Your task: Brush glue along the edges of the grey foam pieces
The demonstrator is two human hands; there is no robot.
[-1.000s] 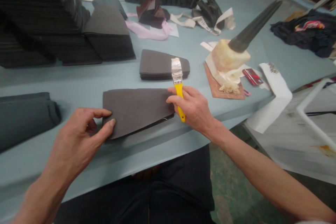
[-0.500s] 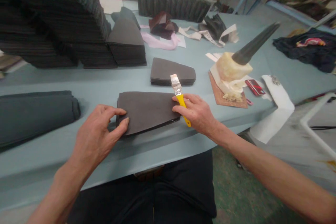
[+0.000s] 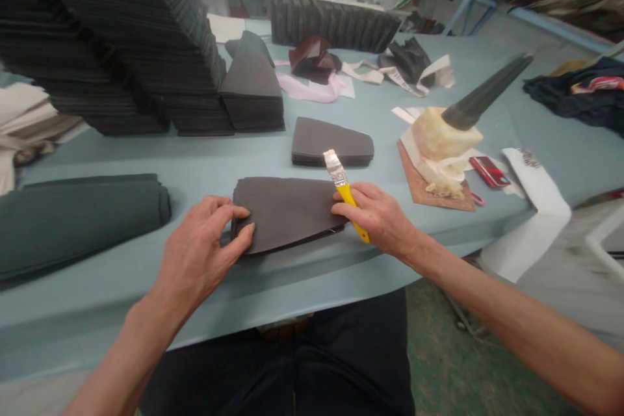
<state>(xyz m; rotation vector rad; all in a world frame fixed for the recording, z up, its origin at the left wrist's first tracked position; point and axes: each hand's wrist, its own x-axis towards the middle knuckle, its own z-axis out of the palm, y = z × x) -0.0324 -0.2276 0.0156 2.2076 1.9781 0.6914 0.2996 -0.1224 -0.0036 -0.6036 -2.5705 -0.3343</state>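
Note:
A dark grey cut piece (image 3: 287,211) lies flat near the front edge of the blue-grey table (image 3: 205,156), on top of a thin stack of like pieces. My left hand (image 3: 202,250) rests at its left end, thumb and fingers curled onto the edge. My right hand (image 3: 377,214) sits at the piece's right end and grips a yellow-handled brush (image 3: 344,185), bristles pointing up and away. A second small stack of grey pieces (image 3: 331,142) lies just behind.
Tall stacks of dark pieces (image 3: 117,45) fill the back left. A rolled dark bundle (image 3: 78,218) lies at the left. A glue block with a dark cone (image 3: 455,136) stands on a brown sheet at the right, beside a red object (image 3: 490,171) and white paper (image 3: 536,195).
The view has tilted up and shifted, so everything sits lower and to the right in frame. Both hands stay at the piece's two ends; the brush leans slightly more to the left.

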